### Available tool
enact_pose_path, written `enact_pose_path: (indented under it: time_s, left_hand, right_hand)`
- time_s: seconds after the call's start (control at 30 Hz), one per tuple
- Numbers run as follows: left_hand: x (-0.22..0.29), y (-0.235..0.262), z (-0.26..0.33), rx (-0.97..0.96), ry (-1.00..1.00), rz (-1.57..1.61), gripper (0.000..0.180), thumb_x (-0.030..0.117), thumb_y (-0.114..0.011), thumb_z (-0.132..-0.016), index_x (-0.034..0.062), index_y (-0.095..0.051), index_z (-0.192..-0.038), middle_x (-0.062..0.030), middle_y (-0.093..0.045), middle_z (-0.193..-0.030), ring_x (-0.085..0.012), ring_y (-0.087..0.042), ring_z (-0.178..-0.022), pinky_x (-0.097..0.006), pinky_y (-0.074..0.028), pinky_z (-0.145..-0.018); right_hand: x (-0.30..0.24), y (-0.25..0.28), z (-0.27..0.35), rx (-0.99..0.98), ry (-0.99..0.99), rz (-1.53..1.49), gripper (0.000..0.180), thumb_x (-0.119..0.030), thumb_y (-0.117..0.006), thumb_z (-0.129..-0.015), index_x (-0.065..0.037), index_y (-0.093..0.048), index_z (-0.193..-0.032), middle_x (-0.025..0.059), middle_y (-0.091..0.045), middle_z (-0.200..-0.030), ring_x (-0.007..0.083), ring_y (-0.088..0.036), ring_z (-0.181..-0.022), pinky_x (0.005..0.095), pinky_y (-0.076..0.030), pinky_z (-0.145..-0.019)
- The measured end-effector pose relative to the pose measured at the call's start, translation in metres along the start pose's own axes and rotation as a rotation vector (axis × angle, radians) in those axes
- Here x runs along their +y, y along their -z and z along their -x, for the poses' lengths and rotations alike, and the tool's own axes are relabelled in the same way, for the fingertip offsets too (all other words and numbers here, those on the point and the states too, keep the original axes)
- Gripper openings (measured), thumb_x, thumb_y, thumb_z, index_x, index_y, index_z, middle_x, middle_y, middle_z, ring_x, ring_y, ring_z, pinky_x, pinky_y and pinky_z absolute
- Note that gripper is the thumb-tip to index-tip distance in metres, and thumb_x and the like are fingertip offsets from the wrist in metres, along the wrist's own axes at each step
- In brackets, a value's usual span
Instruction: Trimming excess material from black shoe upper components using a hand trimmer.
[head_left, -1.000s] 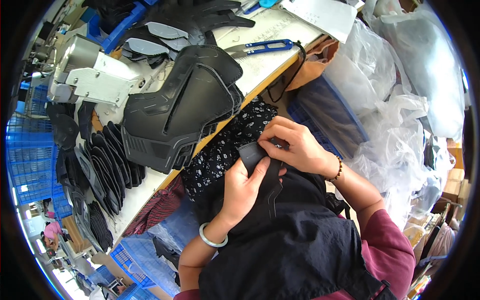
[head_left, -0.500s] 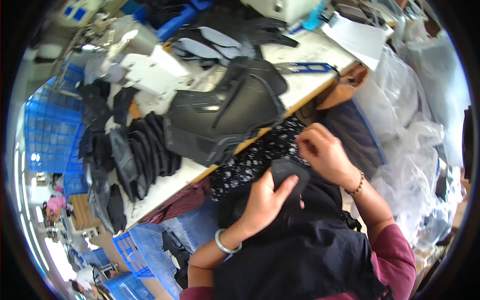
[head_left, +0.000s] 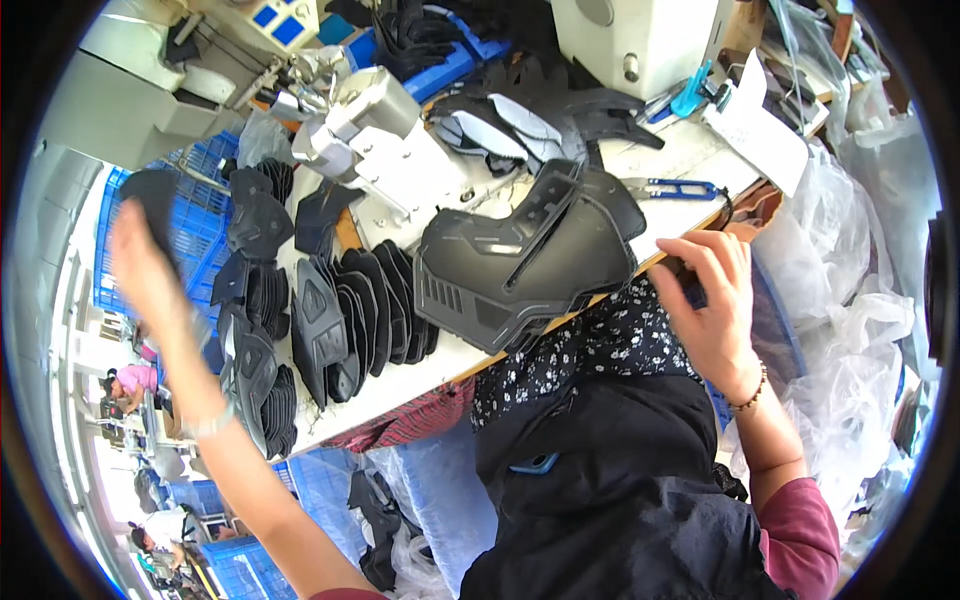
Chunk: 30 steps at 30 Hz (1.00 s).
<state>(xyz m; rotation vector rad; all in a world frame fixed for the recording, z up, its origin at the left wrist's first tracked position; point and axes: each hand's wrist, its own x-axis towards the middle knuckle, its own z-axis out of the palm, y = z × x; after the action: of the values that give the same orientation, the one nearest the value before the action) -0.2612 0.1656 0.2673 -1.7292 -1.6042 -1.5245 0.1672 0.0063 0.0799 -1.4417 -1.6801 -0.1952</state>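
Observation:
My left hand (head_left: 145,265) is stretched far out to the left, over the table's end, blurred by motion. It holds a flat black piece (head_left: 157,215) that looks like a shoe part. My right hand (head_left: 712,300) hovers by the table's front edge with fingers bent and apart, holding nothing. Just left of it lies a stack of large black molded shoe-upper pieces (head_left: 530,255). Farther left stand rows of smaller black pieces (head_left: 375,305), packed on edge, and more stacks (head_left: 255,370) near the table's left end.
A white sewing machine (head_left: 385,150) stands behind the stacks. Blue-handled thread snips (head_left: 680,188) lie at the right, near a white paper (head_left: 760,135). Blue crates (head_left: 205,190) stand beyond the left end. Clear plastic bags (head_left: 840,310) hang at the right. People work in the far left background.
My left hand has swung from my lap out to the far left, carrying the black piece. My right hand has moved away from my lap toward the table edge and opened. The view has shifted.

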Motion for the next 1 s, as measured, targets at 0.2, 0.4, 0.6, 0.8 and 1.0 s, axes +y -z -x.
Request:
enact_pose_path:
  time_s: [0.2,0.4,0.6,0.8,1.0]
  left_hand:
    - [-0.122,-0.093,0.025,-0.561,-0.157,0.066,0.033,0.017,-0.048,-0.094,-0.0066,-0.057,-0.114,-0.021,-0.062,-0.102,-0.0306,-0.058,-0.098,-0.037,-0.043,-0.085]
    - [0.048,-0.08,0.075,-0.382,0.03,0.237,0.021,0.012,-0.052,-0.093,-0.0001,-0.064,-0.106,-0.0058,-0.062,-0.081,-0.0107,-0.057,-0.07,-0.024,-0.046,-0.065]
    - [0.162,-0.05,0.167,-0.816,-0.303,0.38,0.034,0.007,-0.068,-0.08,-0.0015,-0.06,-0.113,-0.0128,-0.063,-0.102,-0.0198,-0.062,-0.092,-0.029,-0.048,-0.082]
    - [0.172,-0.098,0.214,-0.755,-0.131,0.529,0.031,0.004,-0.071,-0.078,-0.0026,-0.061,-0.107,-0.0108,-0.063,-0.089,-0.018,-0.063,-0.074,-0.028,-0.051,-0.069]
    - [0.179,-0.109,0.233,-0.562,-0.292,0.378,0.037,0.007,-0.073,-0.077,-0.0003,-0.059,-0.11,-0.0127,-0.057,-0.11,-0.0212,-0.059,-0.095,-0.033,-0.049,-0.078]
  right_hand:
    - [-0.036,-0.024,-0.023,-0.15,-0.055,-0.031,0.05,-0.034,-0.076,-0.071,-0.004,-0.057,-0.106,0.0112,-0.054,-0.095,0.0292,-0.053,-0.09,0.0379,-0.041,-0.081]
    - [-0.014,-0.036,-0.02,-0.093,-0.266,-0.208,0.03,-0.011,-0.072,-0.076,-0.005,-0.058,-0.103,0.0063,-0.056,-0.084,0.0194,-0.056,-0.069,0.0303,-0.048,-0.062]
    - [-0.022,-0.028,-0.034,-0.087,-0.412,-0.599,0.014,-0.008,-0.069,-0.081,-0.001,-0.061,-0.091,0.0064,-0.057,-0.077,0.0134,-0.05,-0.057,0.0249,-0.043,-0.054]
    - [-0.017,-0.04,-0.03,0.038,-0.155,-0.5,0.014,0.0,-0.066,-0.079,0.001,-0.059,-0.09,0.0088,-0.052,-0.072,0.0194,-0.053,-0.057,0.0296,-0.045,-0.055]
    - [-0.004,-0.063,-0.03,0.135,-0.036,-0.365,0.022,0.004,-0.065,-0.074,0.001,-0.055,-0.093,0.0094,-0.05,-0.074,0.0212,-0.054,-0.058,0.0315,-0.046,-0.053]
